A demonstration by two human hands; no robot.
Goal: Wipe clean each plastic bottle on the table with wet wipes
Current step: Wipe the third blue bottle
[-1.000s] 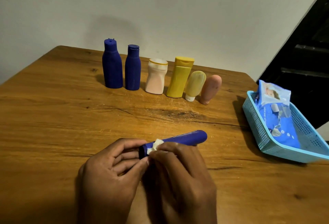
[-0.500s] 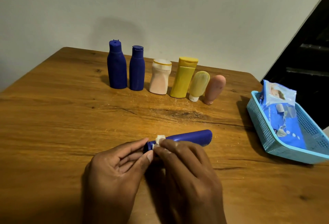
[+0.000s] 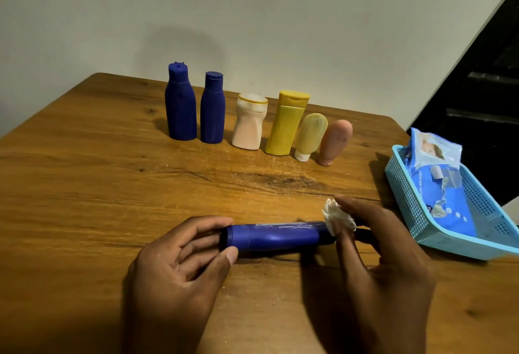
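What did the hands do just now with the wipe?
The right hand slid the wipe along the blue bottle, from the end by the left hand to the far end. The left hand kept holding its end. The standing bottles stayed put.

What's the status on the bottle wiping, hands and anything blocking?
Left hand grips blue bottle at cap end. Right hand pinches wet wipe on its far end. Six bottles wait; nothing blocking.
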